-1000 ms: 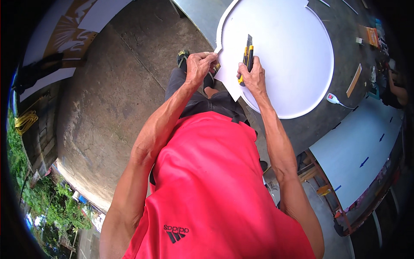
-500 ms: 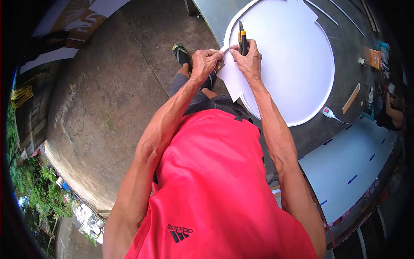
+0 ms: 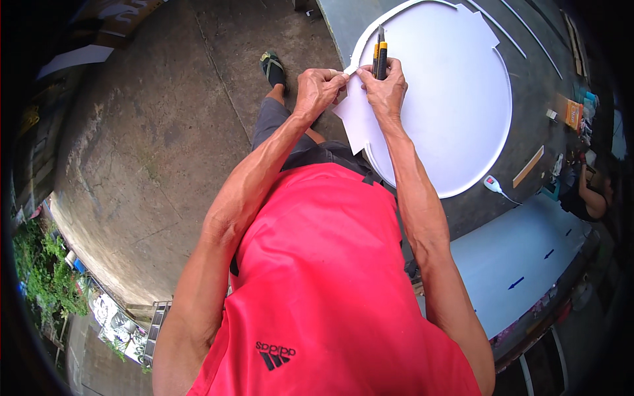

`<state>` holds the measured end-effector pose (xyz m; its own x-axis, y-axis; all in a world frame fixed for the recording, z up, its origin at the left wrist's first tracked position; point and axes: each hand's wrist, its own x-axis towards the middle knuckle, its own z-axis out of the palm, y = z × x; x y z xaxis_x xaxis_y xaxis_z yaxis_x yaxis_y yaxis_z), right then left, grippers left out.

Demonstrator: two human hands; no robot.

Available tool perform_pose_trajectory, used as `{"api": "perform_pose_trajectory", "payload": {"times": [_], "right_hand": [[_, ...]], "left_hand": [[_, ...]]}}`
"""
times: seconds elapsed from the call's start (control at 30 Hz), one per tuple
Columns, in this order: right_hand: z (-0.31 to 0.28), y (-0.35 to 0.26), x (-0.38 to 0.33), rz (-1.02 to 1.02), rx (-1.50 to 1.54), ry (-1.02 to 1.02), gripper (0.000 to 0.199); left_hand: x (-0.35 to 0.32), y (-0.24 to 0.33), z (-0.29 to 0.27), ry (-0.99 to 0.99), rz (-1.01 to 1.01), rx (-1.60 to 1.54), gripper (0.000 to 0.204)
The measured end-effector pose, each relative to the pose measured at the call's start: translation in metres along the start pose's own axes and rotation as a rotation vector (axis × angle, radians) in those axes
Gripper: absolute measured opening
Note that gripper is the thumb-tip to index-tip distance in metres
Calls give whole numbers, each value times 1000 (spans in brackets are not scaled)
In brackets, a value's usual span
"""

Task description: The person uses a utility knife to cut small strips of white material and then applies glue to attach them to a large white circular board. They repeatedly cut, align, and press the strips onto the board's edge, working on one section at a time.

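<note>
A large round white panel [image 3: 449, 112] lies on the grey table, with a raised white edging strip [image 3: 360, 46] curving along its far left rim. My left hand [image 3: 318, 91] pinches this strip at the panel's left side. Close beside it, my right hand [image 3: 387, 96] holds a yellow-and-black utility knife [image 3: 380, 61] upright, blade pointing away from me. The right thumb and forefinger meet at the strip too, near the left fingertips. Below both hands, an angular flap of white sheet [image 3: 354, 125] sticks out past the table's edge.
Loose thin white strips [image 3: 532, 37] lie on the grey table [image 3: 335, 23] at far right. A corded white tool [image 3: 492, 184] and a wooden strip [image 3: 528, 166] sit right of the panel. Nearer is a pale blue sheet [image 3: 482, 270] with dark arrows. Another person [image 3: 590, 195] is at far right.
The view has shifted slightly. Both hands have moved a little up and right in the picture, still together at the strip, with the knife kept in my right hand.
</note>
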<state>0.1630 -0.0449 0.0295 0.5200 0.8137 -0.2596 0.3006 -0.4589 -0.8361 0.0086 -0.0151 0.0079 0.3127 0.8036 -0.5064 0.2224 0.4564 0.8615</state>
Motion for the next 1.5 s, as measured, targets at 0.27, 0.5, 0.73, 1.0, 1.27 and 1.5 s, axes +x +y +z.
{"api": "perform_pose_trajectory", "payload": {"times": [0.27, 0.5, 0.73, 1.0, 1.27, 1.5], "right_hand": [[2, -4, -2, 13, 111, -34, 37], [1, -5, 2, 21, 78, -64, 37], [-5, -10, 7, 78, 87, -119, 37], [-9, -12, 15, 117, 41, -178, 38], [-19, -6, 20, 131, 50, -212, 41], [-18, -6, 22, 127, 60, -219, 44]], "left_hand": [[4, -9, -1, -2, 17, -30, 28], [3, -9, -1, 2, -14, -38, 28], [5, -13, 3, 47, -4, -65, 25], [5, -13, 1, 8, -9, -101, 24], [1, -1, -16, -213, -26, -121, 30], [6, -3, -16, -220, -65, -90, 30]]}}
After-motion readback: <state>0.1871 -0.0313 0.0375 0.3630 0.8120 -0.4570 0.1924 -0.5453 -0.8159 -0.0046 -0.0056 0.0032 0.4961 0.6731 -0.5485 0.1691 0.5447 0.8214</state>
